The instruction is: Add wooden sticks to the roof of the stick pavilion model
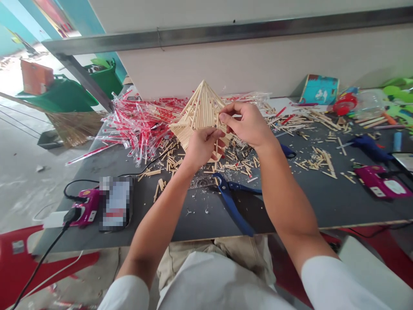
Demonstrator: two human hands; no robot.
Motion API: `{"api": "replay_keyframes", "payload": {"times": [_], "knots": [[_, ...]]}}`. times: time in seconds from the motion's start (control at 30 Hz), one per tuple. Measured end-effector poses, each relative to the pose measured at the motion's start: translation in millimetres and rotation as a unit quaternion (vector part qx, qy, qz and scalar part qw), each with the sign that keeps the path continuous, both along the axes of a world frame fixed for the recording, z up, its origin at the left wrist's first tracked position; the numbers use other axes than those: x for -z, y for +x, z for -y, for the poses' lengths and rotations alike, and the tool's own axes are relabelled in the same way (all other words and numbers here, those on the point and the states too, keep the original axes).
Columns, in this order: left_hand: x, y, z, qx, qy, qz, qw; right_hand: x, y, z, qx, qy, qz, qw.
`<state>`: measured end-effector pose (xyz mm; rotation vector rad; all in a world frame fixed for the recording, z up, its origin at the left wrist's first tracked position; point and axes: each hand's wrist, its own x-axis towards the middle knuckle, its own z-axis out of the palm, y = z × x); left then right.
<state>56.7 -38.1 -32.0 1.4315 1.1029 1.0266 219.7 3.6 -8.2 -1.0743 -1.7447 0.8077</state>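
A small house model [201, 107] of pale wooden sticks with a pointed roof stands upright over the middle of the table. My left hand [204, 146] is at its front, fingers curled at its lower part and partly hiding it. At the roof's right edge my right hand [241, 122] has thumb and forefinger pinched together; whatever is between them is too small to make out. Cut stick pieces [171, 161] lie scattered around the model. Blue-handled cutters [234, 206] rest on the table below my hands.
Red-and-clear plastic wrappers [138, 129] are heaped at the back left. A phone [116, 202] and a magenta power strip [88, 206] lie at the front left. On the right are a blue glue gun [371, 146], another magenta power strip [382, 181] and loose sticks [318, 161].
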Motion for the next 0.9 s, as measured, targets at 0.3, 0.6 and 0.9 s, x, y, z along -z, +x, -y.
{"api": "replay_keyframes", "payload": {"times": [0.3,0.6,0.9], "knots": [[6.2,2.1,-4.4,-0.013,-0.018,0.033,0.999,3.4,-3.9,-2.8,0.02,0.063,0.028,0.997],[1.0,5.4,-2.7,-0.016,-0.042,0.06,0.997,2.7,-8.7,-0.8,0.01,0.07,0.026,0.997],[-1.5,6.1,-2.9,-0.017,-0.083,0.122,0.989,8.1,-9.2,-6.1,0.01,0.048,-0.011,0.999]]}}
